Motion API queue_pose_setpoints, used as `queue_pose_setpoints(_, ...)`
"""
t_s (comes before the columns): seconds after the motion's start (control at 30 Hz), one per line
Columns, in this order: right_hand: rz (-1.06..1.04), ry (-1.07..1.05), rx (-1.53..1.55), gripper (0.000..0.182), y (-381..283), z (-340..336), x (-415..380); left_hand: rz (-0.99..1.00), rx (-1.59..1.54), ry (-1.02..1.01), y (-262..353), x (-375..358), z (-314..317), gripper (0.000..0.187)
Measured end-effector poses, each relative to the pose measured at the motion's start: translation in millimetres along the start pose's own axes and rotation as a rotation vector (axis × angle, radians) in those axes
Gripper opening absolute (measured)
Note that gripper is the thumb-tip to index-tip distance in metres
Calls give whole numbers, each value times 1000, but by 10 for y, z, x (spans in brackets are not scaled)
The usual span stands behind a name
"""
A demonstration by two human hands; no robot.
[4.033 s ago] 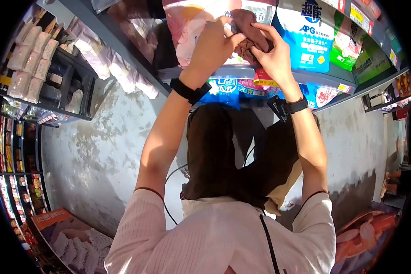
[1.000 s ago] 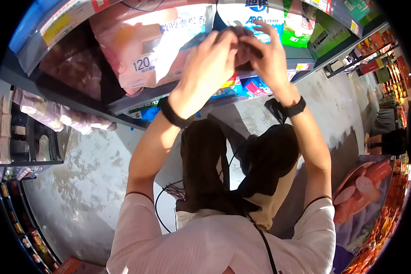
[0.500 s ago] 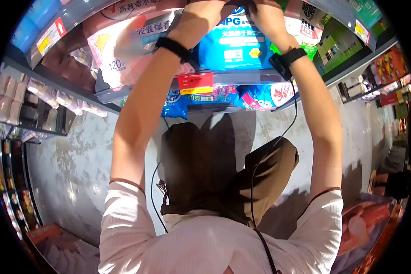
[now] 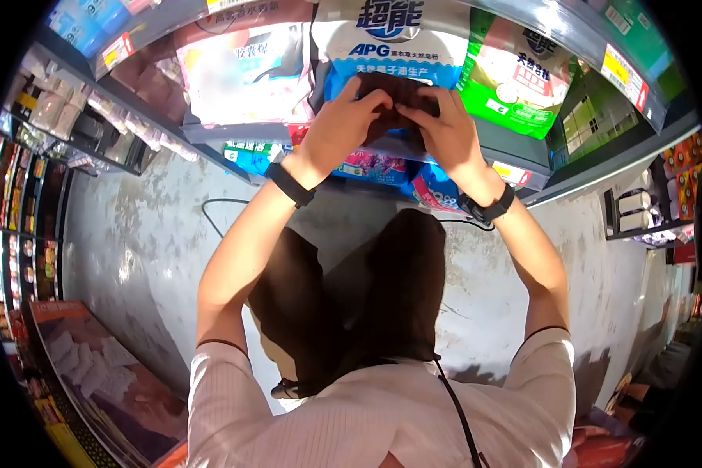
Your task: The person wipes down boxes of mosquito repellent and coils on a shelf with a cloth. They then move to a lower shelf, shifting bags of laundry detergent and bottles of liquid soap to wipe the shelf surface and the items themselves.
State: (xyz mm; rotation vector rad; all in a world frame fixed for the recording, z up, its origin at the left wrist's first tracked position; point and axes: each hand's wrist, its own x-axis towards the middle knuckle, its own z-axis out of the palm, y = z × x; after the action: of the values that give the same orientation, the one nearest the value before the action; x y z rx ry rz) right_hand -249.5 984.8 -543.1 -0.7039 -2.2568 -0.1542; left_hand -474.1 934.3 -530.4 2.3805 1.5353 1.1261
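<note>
While the dark cloth (image 4: pixel 398 92) lies bunched with its long axis running 9-to-3 against the blue-and-white bag (image 4: pixel 390 35), the left hand (image 4: pixel 342 129) and right hand (image 4: pixel 444 132) pinch its 9 and 3 o'clock ends, apparently equally near.

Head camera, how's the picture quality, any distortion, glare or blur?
Head view: fisheye bends the shelf edges and blacks out the corners; hard sunlight glares on the floor; the pink bag print is washed out; both hands on the brown cloth are sharp.
</note>
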Motion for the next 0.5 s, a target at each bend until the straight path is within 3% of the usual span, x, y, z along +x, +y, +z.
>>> queue_pose_setpoints(0.27,-132,-120,-17,46,99,-117,-17,-5,225,-239,84,16,-131,27)
queue_pose_setpoints(0.37,-116,-11,-89,50,280,-82,427,51,226,86,-138,346,-238,29)
queue_pose_setpoints(0.5,-76,68,-138,49,557,118,1007,-20,289,189,-286,626,-142,33)
